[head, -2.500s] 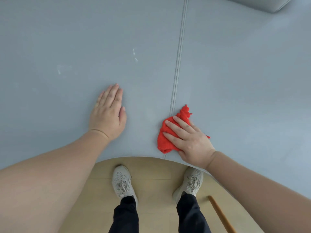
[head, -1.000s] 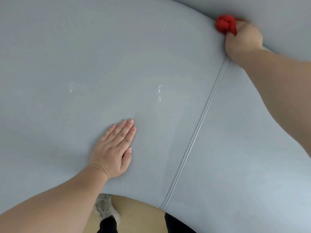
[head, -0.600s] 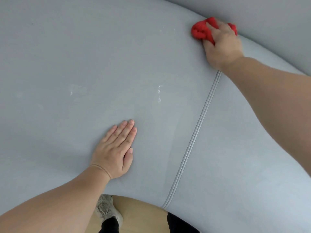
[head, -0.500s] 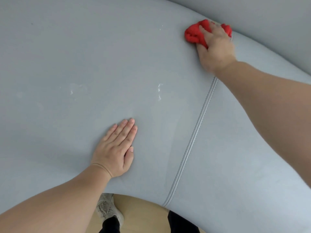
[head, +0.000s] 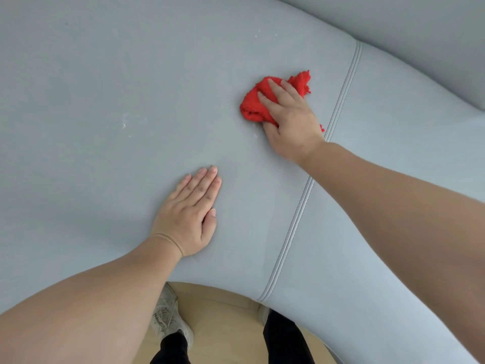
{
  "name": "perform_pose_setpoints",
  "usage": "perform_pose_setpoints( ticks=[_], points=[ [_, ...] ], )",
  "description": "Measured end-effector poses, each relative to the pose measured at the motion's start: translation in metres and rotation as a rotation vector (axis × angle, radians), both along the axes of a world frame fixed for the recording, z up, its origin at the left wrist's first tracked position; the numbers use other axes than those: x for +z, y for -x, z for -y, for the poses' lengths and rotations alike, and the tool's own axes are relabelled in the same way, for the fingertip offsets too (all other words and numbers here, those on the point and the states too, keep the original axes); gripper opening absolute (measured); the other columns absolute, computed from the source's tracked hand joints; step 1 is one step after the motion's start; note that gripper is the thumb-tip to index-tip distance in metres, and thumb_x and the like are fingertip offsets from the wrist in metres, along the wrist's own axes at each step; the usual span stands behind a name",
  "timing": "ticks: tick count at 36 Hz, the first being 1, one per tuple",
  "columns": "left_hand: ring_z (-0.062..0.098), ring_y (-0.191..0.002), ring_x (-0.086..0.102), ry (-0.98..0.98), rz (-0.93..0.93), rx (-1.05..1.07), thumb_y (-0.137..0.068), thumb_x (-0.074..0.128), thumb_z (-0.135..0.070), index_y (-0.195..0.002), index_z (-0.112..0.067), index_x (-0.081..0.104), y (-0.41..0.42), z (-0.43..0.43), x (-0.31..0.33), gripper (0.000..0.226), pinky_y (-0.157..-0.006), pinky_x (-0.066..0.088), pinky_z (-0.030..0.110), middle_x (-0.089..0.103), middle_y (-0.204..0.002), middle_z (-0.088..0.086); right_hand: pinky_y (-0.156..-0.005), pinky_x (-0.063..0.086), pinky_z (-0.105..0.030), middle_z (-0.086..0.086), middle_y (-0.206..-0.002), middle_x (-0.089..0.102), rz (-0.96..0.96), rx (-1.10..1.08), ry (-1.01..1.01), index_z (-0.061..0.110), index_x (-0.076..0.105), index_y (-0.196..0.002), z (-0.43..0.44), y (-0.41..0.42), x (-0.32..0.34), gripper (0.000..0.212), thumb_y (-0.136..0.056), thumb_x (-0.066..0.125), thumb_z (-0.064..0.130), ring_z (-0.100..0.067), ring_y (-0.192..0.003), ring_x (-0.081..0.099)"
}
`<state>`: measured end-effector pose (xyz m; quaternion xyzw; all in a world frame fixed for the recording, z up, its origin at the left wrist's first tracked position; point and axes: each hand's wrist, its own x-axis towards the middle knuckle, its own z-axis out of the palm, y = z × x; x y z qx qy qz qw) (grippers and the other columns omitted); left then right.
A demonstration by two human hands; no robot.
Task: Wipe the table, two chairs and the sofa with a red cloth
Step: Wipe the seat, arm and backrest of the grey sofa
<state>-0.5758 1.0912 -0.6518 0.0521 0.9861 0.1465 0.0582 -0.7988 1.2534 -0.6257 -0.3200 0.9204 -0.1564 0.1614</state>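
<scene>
Two grips lie flat: left grip (head: 187,214) on sofa (head: 105,74), right grip (head: 291,122) pressing red cloth (head: 253,106).

Part of red cloth (head: 253,106) hidden under right hand (head: 291,122); sofa (head: 105,74) cut off at edges

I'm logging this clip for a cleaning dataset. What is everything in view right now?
sofa: one, grey-blue, fills most of the view
seam: one, grey-blue, runs across the seat right of centre
white marks: a few, on the seat left of the cloth
red cloth: one, bunched on the seat left of the seam
floor: pale wood, bottom edge
shoe: one, light grey, on the floor
trouser legs: two, black, bottom edge
left hand: flat on the seat
right hand: presses the cloth
</scene>
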Motion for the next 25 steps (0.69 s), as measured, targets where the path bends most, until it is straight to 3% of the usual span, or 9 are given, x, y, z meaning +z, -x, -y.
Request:
perform_pose_setpoints(
  ticks=[4, 11, 17, 25],
  points=[
    [0.025, -0.141, 0.028, 0.003, 0.014, 0.003, -0.088, 0.033, -0.024, -0.141, 0.001, 0.040, 0.000, 0.000, 0.004, 0.059, -0.117, 0.018, 0.040, 0.030, -0.151, 0.012, -0.120, 0.012, -0.044, -0.012, -0.156, 0.029, 0.045, 0.026, -0.018, 0.013, 0.043, -0.144, -0.001, -0.031, 0.004, 0.063, -0.083, 0.038, 0.026, -0.035, -0.145, 0.019],
    [0.029, -0.138, 0.034, 0.011, 0.032, -0.012, -0.091, 0.032, -0.023, -0.139, 0.004, 0.042, -0.003, 0.001, 0.015, 0.056, -0.117, 0.016, 0.038, 0.037, -0.149, 0.017, -0.115, 0.025, -0.051, -0.013, -0.150, 0.041, 0.065, 0.076, 0.010, 0.012, 0.053, -0.138, -0.013, -0.093, 0.005, 0.061, -0.083, 0.035, 0.031, -0.039, -0.140, 0.032],
    [0.028, -0.136, 0.036, 0.022, 0.029, 0.009, -0.091, 0.031, -0.021, -0.137, 0.004, 0.044, -0.027, 0.019, 0.027, 0.054, -0.117, 0.014, 0.035, 0.040, -0.146, 0.018, -0.109, 0.033, -0.057, -0.016, -0.144, 0.047, 0.033, 0.132, 0.034, 0.010, 0.059, -0.132, -0.023, -0.146, 0.006, 0.055, -0.082, 0.040, 0.027, -0.042, -0.133, 0.040],
    [0.028, -0.135, 0.038, 0.031, 0.042, 0.038, -0.091, 0.032, -0.020, -0.135, 0.005, 0.046, -0.057, 0.045, 0.033, 0.053, -0.117, 0.014, 0.033, 0.043, -0.145, 0.018, -0.107, 0.036, -0.055, -0.009, -0.143, 0.049, 0.024, 0.116, 0.084, 0.014, 0.062, -0.128, -0.036, -0.220, 0.005, 0.050, -0.082, 0.044, 0.024, -0.037, -0.133, 0.042]
  ],
)
